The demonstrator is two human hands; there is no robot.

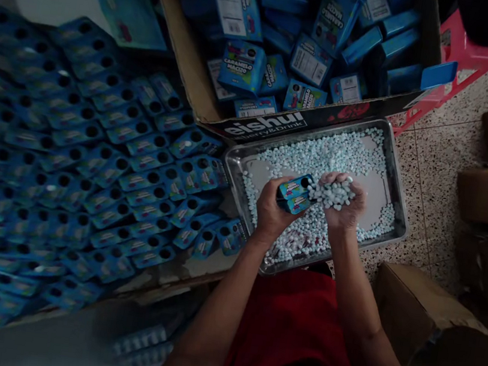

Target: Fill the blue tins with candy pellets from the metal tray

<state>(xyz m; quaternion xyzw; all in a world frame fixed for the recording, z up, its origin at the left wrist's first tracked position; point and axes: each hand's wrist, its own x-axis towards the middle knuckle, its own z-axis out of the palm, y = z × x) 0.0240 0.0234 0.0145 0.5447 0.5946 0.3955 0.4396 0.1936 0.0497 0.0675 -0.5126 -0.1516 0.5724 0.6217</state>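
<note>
My left hand [273,209] grips what looks like a pair of small blue candy boxes [294,194], a dark round hole showing in the top of the upper one. Close beside the boxes, my right hand [345,212] is cupped around a heap of small pale blue candies [336,193]. Some of these candies lie at the edge of the box holes. Both hands are above a metal tray [394,168], where many loose candies [321,151] are spread around bare patches of its bottom.
Behind the tray stands a big cardboard carton [174,34] full of shut blue boxes. Rows of blue boxes with round holes [116,153] cover the table at left. A pink stool [457,67] and brown cartons [430,312] are at right.
</note>
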